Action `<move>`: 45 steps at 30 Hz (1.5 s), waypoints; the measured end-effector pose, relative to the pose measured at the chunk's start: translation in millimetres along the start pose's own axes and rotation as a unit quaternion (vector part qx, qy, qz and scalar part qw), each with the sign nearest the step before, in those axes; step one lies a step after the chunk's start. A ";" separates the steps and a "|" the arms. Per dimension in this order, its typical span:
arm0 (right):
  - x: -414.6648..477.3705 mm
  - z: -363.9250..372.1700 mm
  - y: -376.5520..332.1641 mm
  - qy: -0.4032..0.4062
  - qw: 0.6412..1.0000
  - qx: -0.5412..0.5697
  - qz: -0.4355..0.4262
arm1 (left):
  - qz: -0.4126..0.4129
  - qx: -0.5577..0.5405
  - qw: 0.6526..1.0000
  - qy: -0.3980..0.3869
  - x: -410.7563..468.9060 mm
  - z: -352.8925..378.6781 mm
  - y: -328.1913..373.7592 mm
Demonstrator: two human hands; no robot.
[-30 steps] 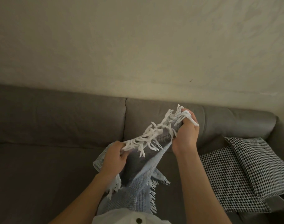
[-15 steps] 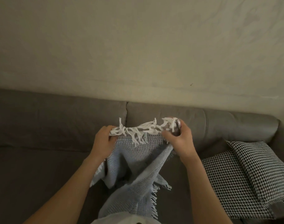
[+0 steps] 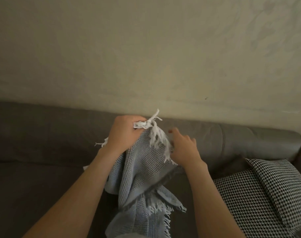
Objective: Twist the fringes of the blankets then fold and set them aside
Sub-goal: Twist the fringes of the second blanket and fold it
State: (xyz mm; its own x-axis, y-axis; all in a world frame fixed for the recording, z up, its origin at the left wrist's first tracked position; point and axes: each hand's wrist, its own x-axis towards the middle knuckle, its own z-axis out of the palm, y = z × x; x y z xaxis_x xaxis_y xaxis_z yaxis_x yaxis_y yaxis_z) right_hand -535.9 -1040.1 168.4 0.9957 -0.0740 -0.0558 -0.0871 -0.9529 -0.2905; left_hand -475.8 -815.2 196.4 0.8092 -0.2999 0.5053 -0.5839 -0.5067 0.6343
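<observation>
The blanket's white fringe has been gathered into the gripping left hand. The right hand has been released and is held loose-fingered beside it. Twisting is judged unfinished.

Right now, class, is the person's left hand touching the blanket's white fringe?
Touching. The head view shows the left hand with its fingers curled round a bunch of the white fringe, with no gap between them.

The blanket hangs over the middle of the sofa, its fringe up top in the left hand. The right hand is just right of the fringe. Two cushions lie at the sofa's right end, one partly on the other. The wall is behind the backrest.
</observation>
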 end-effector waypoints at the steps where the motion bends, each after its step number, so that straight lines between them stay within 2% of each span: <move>1: -0.6 2.0 -6.2 -0.003 1.000 0.002 -0.017 | -0.001 -0.005 1.000 -0.005 -1.9 1.7 1.6; 3: -1.8 8.5 -17.2 -0.014 0.998 0.045 -0.047 | -0.015 -0.015 1.000 -0.013 -4.9 4.0 3.5; 5: -4.5 15.8 -24.7 -0.014 0.989 0.133 -0.069 | -0.025 -0.017 0.999 -0.015 -7.2 5.2 5.1; 7: -6.3 20.4 -32.8 0.016 0.972 0.219 -0.080 | -0.032 -0.015 0.999 -0.019 -9.1 4.3 4.8; 10: -5.6 19.2 -38.6 0.069 0.975 0.197 -0.081 | -0.044 -0.009 0.999 -0.029 -11.7 1.1 0.9; 14: 0.3 7.7 -35.9 0.086 0.983 0.153 -0.044 | -0.044 -0.005 0.998 -0.040 -19.4 0.6 -3.4; 17: 1.9 -7.9 -35.1 0.035 0.964 0.263 -0.012 | -0.068 -0.008 0.997 -0.046 -30.6 0.1 -16.7; 20: -7.4 -20.9 -36.6 -0.059 0.918 0.391 -0.022 | -0.116 -0.011 0.992 -0.054 -45.6 6.9 -41.8; 23: -13.3 -25.1 -37.4 -0.142 0.931 0.323 -0.097 | -0.156 -0.042 0.984 -0.068 -63.6 20.7 -56.4; 25: -10.1 -23.6 -34.0 -0.117 0.945 0.281 -0.124 | -0.169 -0.040 0.978 -0.115 -74.6 30.3 -60.0; 28: -7.6 -30.1 -29.5 -0.065 0.933 0.328 -0.135 | -0.186 -0.005 0.961 -0.204 -92.2 48.3 -66.8; 31: -17.8 -44.3 -29.1 -0.027 0.875 0.463 -0.134 | -0.241 -0.001 0.942 -0.232 -109.1 61.1 -73.9; 35: -26.1 -51.3 -15.8 0.025 0.772 0.623 -0.127 | -0.267 0.003 0.915 -0.302 -127.7 70.3 -94.0; 38: -31.9 -51.4 -9.4 0.047 0.697 0.709 -0.093 | -0.275 -0.022 0.908 -0.315 -139.4 76.5 -101.8; 40: -35.5 -47.8 -5.5 0.061 0.668 0.739 -0.068 | -0.285 -0.055 0.918 -0.271 -145.3 81.3 -102.5; 42: -35.5 -43.0 -4.2 0.080 0.638 0.766 -0.013 | -0.346 -0.099 0.912 -0.196 -146.2 79.5 -97.9; 43: -33.6 -39.8 -2.4 0.089 0.615 0.783 0.021 | -0.366 -0.099 0.911 -0.159 -144.2 77.2 -94.8; 45: -31.8 -34.5 -2.5 0.099 0.577 0.807 0.079 | -0.356 -0.072 0.926 -0.105 -138.2 71.6 -92.6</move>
State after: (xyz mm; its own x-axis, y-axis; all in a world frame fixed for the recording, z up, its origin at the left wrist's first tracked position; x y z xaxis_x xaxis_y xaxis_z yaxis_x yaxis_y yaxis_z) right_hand -566.3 -1045.6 203.9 0.9416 -0.3067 -0.1390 0.0664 0.5739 -0.8162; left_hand -528.8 -784.8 25.9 0.9783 -0.0892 -0.1870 0.1129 -0.5273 0.8421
